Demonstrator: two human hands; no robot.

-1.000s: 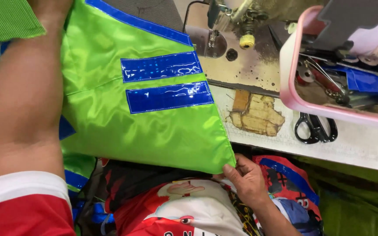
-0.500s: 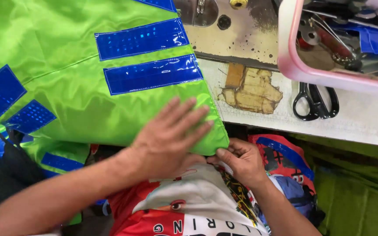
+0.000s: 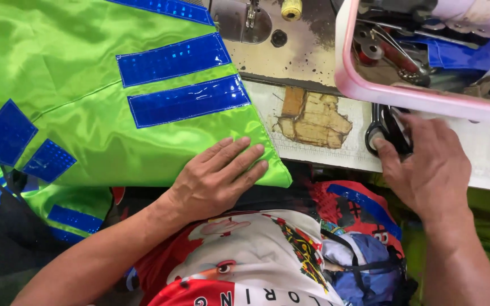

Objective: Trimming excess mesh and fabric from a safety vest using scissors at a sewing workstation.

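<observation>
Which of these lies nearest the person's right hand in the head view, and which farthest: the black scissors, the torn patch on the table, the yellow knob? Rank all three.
From the right hand:
1. Black scissors: under its fingertips, just below the pink tray.
2. Torn patch: to the left on the table, beside the green fabric's corner.
3. Yellow knob: far up-left, at the top edge.

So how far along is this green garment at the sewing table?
Blue reflective strips already sit on the green garment. In hand: the left hand presses its corner flat while the right hand grips the black scissors. No cut has begun; the blades are off the fabric.
</observation>
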